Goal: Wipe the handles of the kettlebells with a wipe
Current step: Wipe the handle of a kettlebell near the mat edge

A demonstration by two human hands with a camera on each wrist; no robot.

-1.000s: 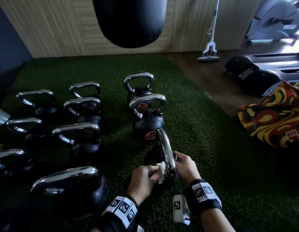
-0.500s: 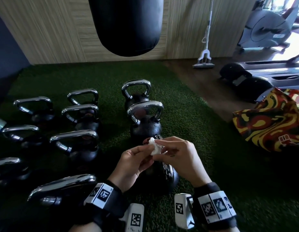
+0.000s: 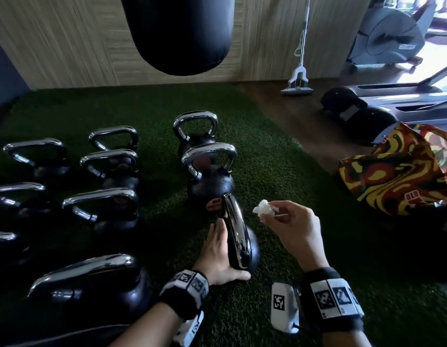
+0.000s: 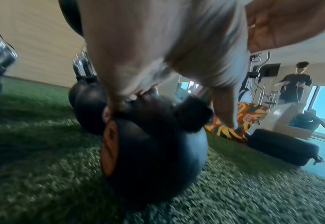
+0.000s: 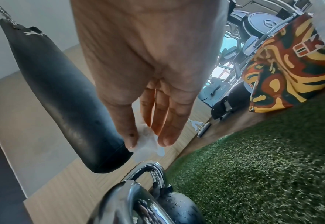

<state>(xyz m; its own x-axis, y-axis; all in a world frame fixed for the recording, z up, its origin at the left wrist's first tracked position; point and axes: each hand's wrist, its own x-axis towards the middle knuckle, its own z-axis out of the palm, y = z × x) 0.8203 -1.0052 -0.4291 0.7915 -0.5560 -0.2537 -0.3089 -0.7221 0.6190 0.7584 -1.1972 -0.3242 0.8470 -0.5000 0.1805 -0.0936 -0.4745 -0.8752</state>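
The nearest kettlebell stands on the green turf with its chrome handle running away from me. My left hand lies against the handle's left side, fingers straight, thumb reaching under the near end. In the left wrist view the kettlebell shows an orange label, with my fingers pressing on its top. My right hand hovers to the right of the handle, clear of it, and pinches a crumpled white wipe between thumb and fingertips. The right wrist view shows the wipe above a chrome handle.
Two more kettlebells stand in line beyond, and several fill the turf at left. A black punching bag hangs overhead. A patterned bag, a mop and gym machines lie right. A person stands far off.
Both hands wiped the handle, then lifted together with the wipe. Now my right hand alone holds the wipe off to the right, and my left hand has dropped onto the kettlebell.
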